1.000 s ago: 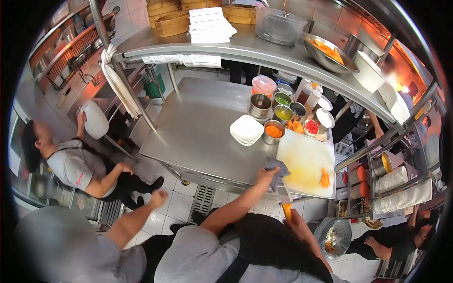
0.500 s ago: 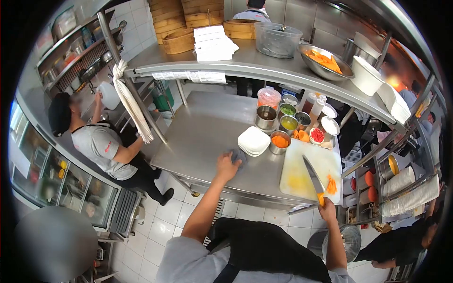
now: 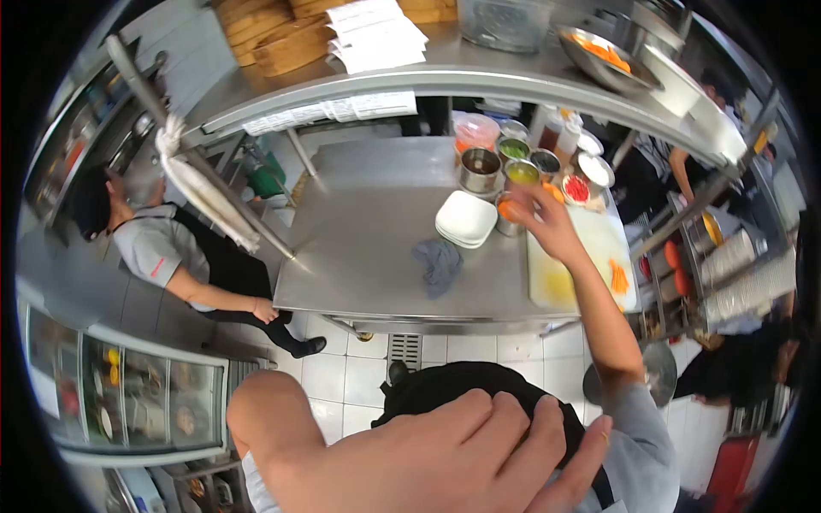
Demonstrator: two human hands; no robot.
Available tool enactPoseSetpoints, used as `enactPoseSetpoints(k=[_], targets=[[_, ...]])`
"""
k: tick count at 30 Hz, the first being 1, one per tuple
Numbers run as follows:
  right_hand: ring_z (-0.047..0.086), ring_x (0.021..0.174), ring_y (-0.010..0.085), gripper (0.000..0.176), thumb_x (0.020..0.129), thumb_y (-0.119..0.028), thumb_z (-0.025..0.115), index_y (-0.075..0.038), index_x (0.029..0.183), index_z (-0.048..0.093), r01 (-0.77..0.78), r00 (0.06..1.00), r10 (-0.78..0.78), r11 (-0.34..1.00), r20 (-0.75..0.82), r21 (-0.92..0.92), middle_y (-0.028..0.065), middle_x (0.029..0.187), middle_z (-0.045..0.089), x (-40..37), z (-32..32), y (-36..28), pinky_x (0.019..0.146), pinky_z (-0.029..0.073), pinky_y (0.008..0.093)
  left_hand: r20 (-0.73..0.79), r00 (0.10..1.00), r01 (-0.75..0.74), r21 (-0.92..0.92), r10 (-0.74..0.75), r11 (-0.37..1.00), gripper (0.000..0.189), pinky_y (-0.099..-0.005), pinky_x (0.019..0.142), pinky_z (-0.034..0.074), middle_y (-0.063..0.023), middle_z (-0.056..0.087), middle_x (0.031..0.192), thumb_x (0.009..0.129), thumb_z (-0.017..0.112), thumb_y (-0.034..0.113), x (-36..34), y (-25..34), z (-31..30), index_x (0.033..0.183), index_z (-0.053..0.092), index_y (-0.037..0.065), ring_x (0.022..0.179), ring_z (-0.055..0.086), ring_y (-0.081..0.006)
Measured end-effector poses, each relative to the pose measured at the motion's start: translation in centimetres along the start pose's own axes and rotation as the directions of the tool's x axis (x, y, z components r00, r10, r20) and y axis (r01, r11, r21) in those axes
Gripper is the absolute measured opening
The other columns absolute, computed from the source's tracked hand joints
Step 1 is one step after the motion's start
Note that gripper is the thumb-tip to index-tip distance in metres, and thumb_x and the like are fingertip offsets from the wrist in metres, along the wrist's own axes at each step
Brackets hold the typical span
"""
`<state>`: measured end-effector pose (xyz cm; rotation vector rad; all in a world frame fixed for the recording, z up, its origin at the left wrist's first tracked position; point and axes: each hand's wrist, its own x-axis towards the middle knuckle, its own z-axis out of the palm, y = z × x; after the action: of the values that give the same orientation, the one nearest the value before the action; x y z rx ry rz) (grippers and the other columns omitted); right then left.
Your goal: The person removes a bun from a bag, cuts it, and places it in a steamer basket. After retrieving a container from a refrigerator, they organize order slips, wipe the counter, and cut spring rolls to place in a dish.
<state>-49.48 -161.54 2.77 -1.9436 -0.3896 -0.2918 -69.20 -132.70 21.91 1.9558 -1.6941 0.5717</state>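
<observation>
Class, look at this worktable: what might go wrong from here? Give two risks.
The right hand is close to tightly grouped pots; it might knock one and spill its contents.

The crumpled cloth lies near the stacked white dishes; moving it carelessly might nudge them.

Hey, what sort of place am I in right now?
Most likely a restaurant's commercial kitchen. A large steel worktable carries a cluster of filled metal pots, and what look like bamboo steamer baskets stand on the shelf above.
</observation>
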Motion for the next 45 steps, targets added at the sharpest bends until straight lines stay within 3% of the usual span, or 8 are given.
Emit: enactPoseSetpoints(k=[5,11,21,22,28,32,42,45], targets=[[0.058,0.114,0.0153,0.054,0.085,-0.023,0.08,-0.002,0.13,0.058,0.337,0.918,-0.308,0.938,-0.248,0.084,0.0076,0.123,0.063,12.4,10.5,-8.6,0.098,0.048,0.0325,-0.199,0.966,-0.12,0.214,0.164,0.969,0.049,-0.0262,0.058,0.049,-0.0133,0.067,0.101,0.084,0.065,0.02,-3.9,-3.4,-3.6,0.131,0.064,0.007,0.072,0.061,-0.0198],[0.065,0.087,0.0096,0.029,0.085,-0.013,0.079,0.007,0.103,0.069,0.242,0.932,-0.108,0.897,-0.347,0.371,0.0094,0.096,0.073,13.9,13.3,-12.0,0.082,0.051,0.0246,-0.315,0.931,-0.141,0.148,0.181,0.979,0.052,-0.025,0.056,0.044,-0.012,0.066,0.106,0.083,0.066,0.019,-7.9,-5.4,-5.3,0.134,0.063,0.008,0.068,0.056,-0.0177],[0.064,0.089,0.0091,0.041,0.082,-0.02,0.082,0.002,0.114,0.068,-0.043,0.947,0.129,0.959,-0.294,0.281,0.0068,0.104,0.073,11.6,11.3,-12.1,0.078,0.051,0.0259,-0.241,0.927,-0.308,-0.058,0.286,0.95,0.037,-0.0285,0.055,0.048,-0.0143,0.069,0.092,0.087,0.06,0.012,-9.2,-8.3,-9.3,0.122,0.071,0.005,0.068,0.061,-0.0199],[0.065,0.089,0.0082,0.044,0.081,-0.02,0.081,0.001,0.117,0.067,0.071,0.952,0.031,0.945,-0.305,0.318,0.006,0.105,0.073,11.8,11.5,-12.2,0.074,0.05,0.0234,0.022,0.952,-0.294,-0.204,0.304,0.934,0.033,-0.0319,0.06,0.051,-0.016,0.07,0.091,0.089,0.061,0.013,-7.7,-8.4,-11.2,0.119,0.072,0.005,0.072,0.064,-0.0233],[0.061,0.082,0.0047,0.041,0.083,-0.025,0.079,-0.007,0.117,0.066,-0.123,0.965,0.185,0.946,-0.187,0.3,-0.0017,0.103,0.072,10.5,10.2,-12.5,0.068,0.044,0.0216,-0.04,0.985,0.144,-0.323,-0.165,0.935,0.026,-0.032,0.066,0.057,-0.0118,0.073,0.095,0.081,0.073,0.01,-8.6,-13.7,-5.2,0.105,0.07,0.0,0.077,0.072,-0.0231],[0.063,0.085,0.0089,0.036,0.085,-0.022,0.077,-0.003,0.115,0.068,-0.12,0.953,0.218,0.909,-0.208,0.4,0.0035,0.106,0.072,7.5,10.4,-11.1,0.073,0.051,0.0266,-0.126,0.581,0.489,-0.736,-0.804,0.469,0.023,-0.029,0.08,0.053,-0.0071,0.072,0.098,0.096,0.065,0.011,-12.6,-22.9,0.3,0.114,0.066,-0.002,0.088,0.066,-0.0144],[0.063,0.099,0.0088,0.036,0.087,-0.007,0.074,-0.004,0.121,0.062,-0.19,0.954,0.043,0.854,0.298,0.484,0.0023,0.109,0.069,4.2,21.7,-9.6,0.088,0.052,0.0286,-0.168,0.269,0.541,-0.788,-0.948,0.293,0.026,-0.028,0.085,0.05,-0.007,0.072,0.105,0.095,0.069,0.014,-20.5,-22.6,4.9,0.115,0.067,-0.003,0.096,0.064,-0.012],[0.062,0.109,0.0159,0.06,0.078,-0.014,0.083,-0.003,0.13,0.055,0.075,0.968,0.011,0.942,-0.251,0.327,0.0079,0.125,0.061,8.1,17.6,-10.0,0.091,0.052,0.0329,-0.357,0.244,0.593,-0.68,-0.901,0.431,0.031,-0.0299,0.092,0.049,-0.0081,0.071,0.114,0.094,0.067,0.011,-23.2,-24.1,-0.3,0.121,0.065,-0.004,0.1,0.064,-0.0149]])
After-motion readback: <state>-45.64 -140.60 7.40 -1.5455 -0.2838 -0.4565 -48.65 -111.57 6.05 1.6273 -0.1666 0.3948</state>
